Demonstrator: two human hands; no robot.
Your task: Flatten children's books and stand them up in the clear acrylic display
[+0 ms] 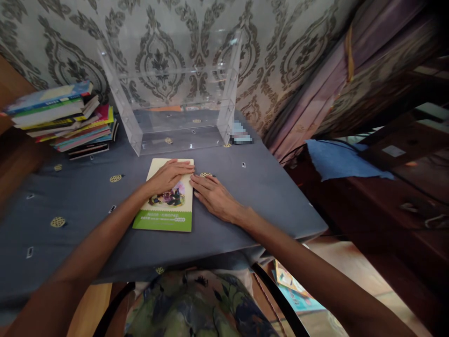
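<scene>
A book [164,219] with a cream and green cover and a flower picture lies flat on the grey-blue tablecloth. Across its upper part rests my left hand [171,174], palm down with the fingers stretched toward the right edge. My right hand [214,196] lies flat beside that same edge, its fingertips at or touching the book's side. Neither hand grips anything. Part of the cover picture is hidden under the left hand. Behind the book stands a clear plastic rack [226,114] with stepped side panels.
A leaning stack of books [70,119] stands at the back left. A small blurred item [241,133] lies right of the rack. The table's right edge [298,196] slopes toward me; beyond it hang a blue cloth [340,159] and cables. More books [298,295] lie below.
</scene>
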